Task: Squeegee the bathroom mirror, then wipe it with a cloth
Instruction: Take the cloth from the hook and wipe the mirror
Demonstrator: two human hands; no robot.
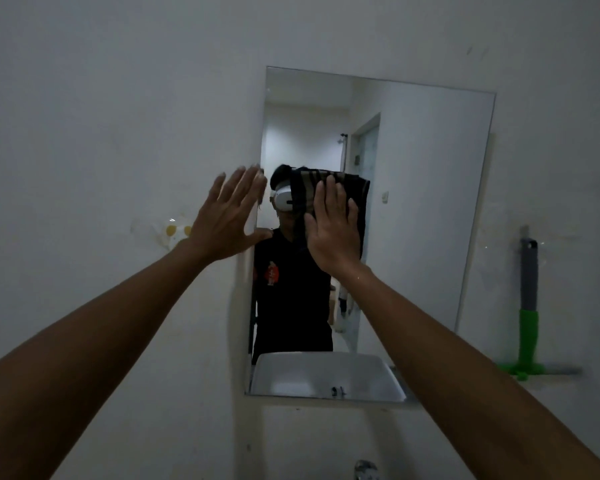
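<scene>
The frameless mirror (423,202) hangs on the white wall ahead. My right hand (333,230) lies flat on a dark striped cloth (355,192) and presses it against the glass in the mirror's left middle part. My left hand (229,216) is spread flat, fingers apart, at the mirror's left edge, with the thumb on the glass and nothing in it. A squeegee (529,320) with a green handle and grey shaft hangs on the wall to the right of the mirror, head down.
A white sink shows as a reflection in the mirror's bottom part. A chrome tap (366,470) sits at the bottom edge of view. A clear wall hook with yellow spots (174,232) is left of the mirror.
</scene>
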